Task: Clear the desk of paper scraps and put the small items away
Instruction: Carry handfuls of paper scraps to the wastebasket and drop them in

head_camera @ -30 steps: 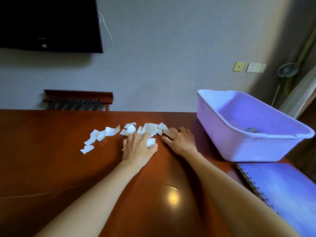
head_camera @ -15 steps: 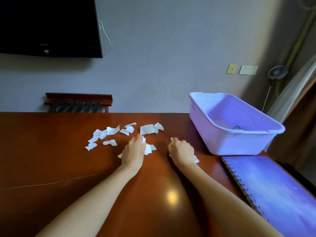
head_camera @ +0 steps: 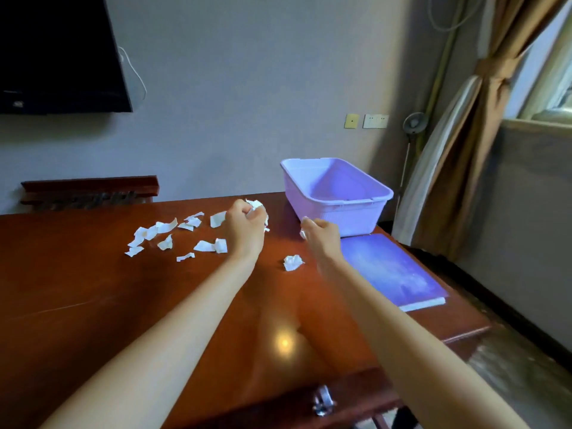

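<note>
**On the desk: both hands raised with paper, more scraps left to gather**

Above the far middle of the desk (head_camera: pixel 93 289), the left hand (head_camera: pixel 244 226) has its fingers curled round a wad of scraps (head_camera: pixel 257 206). White edges stick out past the knuckles. The right hand (head_camera: pixel 323 235), just to its right, is curled too, with a small scrap (head_camera: pixel 303 234) showing at the fingertips. It looks pinched, though most of that grip is hidden behind the hand. Both hands are off the surface, near the lavender tub (head_camera: pixel 340 204) at the far right. I cannot tell what is inside it.

Loose scraps (head_camera: pixel 167 239) lie scattered left of the left hand, flat or slightly curled, some overlapping. A crumpled ball (head_camera: pixel 292 262) sits alone, nearer, between the two forearms. A purple notebook (head_camera: pixel 390 270) lies flat on the near side of the tub.

Handling, as a guess: this is torn paper, so it is near weightless, soft, and crushes freely without damage. Flat bits on polished wood are probably hard to lift by an edge. Sliding them together and scooping, or pinching a raised corner, should work better. The ball can be taken anywhere with a plain pinch. Light bits may slip from a loose fist or drift on release, so keep the fist tight and let go low.
</note>
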### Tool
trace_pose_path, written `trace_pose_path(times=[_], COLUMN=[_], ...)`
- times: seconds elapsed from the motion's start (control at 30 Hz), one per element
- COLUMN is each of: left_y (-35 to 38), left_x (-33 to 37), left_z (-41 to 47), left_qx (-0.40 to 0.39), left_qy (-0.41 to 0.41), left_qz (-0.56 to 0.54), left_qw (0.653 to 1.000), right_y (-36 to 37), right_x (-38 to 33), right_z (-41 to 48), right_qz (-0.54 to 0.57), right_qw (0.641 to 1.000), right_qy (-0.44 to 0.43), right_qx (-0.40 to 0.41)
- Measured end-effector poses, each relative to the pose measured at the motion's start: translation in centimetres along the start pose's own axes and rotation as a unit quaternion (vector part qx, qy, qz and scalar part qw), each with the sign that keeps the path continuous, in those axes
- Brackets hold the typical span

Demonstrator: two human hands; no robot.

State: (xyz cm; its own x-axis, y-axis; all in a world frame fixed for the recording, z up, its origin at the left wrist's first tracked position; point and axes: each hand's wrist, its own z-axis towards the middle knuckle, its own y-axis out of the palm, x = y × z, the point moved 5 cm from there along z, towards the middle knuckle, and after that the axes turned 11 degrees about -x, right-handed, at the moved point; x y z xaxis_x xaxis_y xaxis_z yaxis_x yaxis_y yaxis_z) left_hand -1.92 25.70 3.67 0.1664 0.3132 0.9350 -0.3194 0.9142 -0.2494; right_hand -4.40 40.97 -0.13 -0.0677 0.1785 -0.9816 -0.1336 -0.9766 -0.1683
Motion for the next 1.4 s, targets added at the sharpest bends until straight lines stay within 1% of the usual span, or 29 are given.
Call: trace_pose_path(times=[0.13, 0.23, 0.3, 0.4, 0.47, 0.53, 0.6, 0.67, 0.8, 0.93, 1.07, 1.13, 1.2, 1.3, 1.33, 1.4], left_y=[5.6, 11.4, 15.4, 20.9, 24.1, 26.8, 28.9, 30.4, 32.1, 34.0, 35.8, 36.4, 36.8, 37.3, 37.5, 37.6], left_x=[2.2, 2.7, 2.3, 0.4, -2.1, -5.2, -8.5, -11.9, -18.6, -23.8, -27.5, -28.7, -29.7, -30.4, -30.7, -31.1], left_z=[-5.5, -11.6, -16.2, -23.2, -27.3, -30.6, -33.3, -35.2, -36.9, -37.6, -37.6, -37.7, -38.2, -39.1, -39.3, -39.4], left_qx=[-0.074, -0.154, -0.209, -0.297, -0.342, -0.381, -0.408, -0.422, -0.42, -0.433, -0.441, -0.445, -0.441, -0.403, -0.388, -0.368], left_qy=[0.009, -0.016, -0.04, -0.104, -0.148, -0.2, -0.255, -0.305, -0.364, -0.411, -0.432, -0.454, -0.498, -0.6, -0.622, -0.643], left_qz=[-0.116, -0.195, -0.217, -0.224, -0.198, -0.157, -0.118, -0.082, 0.023, 0.098, 0.133, 0.15, 0.131, 0.043, 0.023, 0.006], left_qw=[0.99, 0.968, 0.953, 0.923, 0.907, 0.889, 0.869, 0.85, 0.831, 0.796, 0.775, 0.757, 0.735, 0.69, 0.68, 0.672], right_y=[-6.6, -12.8, -16.7, -21.7, -24.0, -25.4, -26.0, -25.7, -24.4, -23.7, -23.3, -23.3, -23.6, -24.0, -23.9, -23.7], right_x=[0.7, 2.9, 5.8, 11.6, 16.2, 21.2, 26.1, 30.5, 36.8, 41.4, 45.3, 46.9, 48.1, 49.2, 49.4, 49.8], right_z=[-5.3, -10.6, -14.2, -19.8, -23.1, -26.0, -28.5, -30.3, -32.1, -31.4, -30.2, -29.9, -30.0, -30.0, -30.0, -30.0], right_qz=[0.076, 0.09, 0.12, 0.136, 0.163, 0.181, 0.204, 0.242, 0.295, 0.274, 0.255, 0.253, 0.25, 0.255, 0.261, 0.272], right_qw=[0.997, 0.992, 0.982, 0.962, 0.942, 0.914, 0.878, 0.844, 0.786, 0.768, 0.748, 0.735, 0.718, 0.697, 0.692, 0.687], right_qy=[0.016, 0.034, 0.059, 0.12, 0.18, 0.255, 0.333, 0.39, 0.469, 0.526, 0.572, 0.588, 0.607, 0.621, 0.622, 0.623], right_qx=[0.028, 0.085, 0.133, 0.203, 0.233, 0.258, 0.276, 0.277, 0.274, 0.242, 0.22, 0.222, 0.23, 0.251, 0.256, 0.255])
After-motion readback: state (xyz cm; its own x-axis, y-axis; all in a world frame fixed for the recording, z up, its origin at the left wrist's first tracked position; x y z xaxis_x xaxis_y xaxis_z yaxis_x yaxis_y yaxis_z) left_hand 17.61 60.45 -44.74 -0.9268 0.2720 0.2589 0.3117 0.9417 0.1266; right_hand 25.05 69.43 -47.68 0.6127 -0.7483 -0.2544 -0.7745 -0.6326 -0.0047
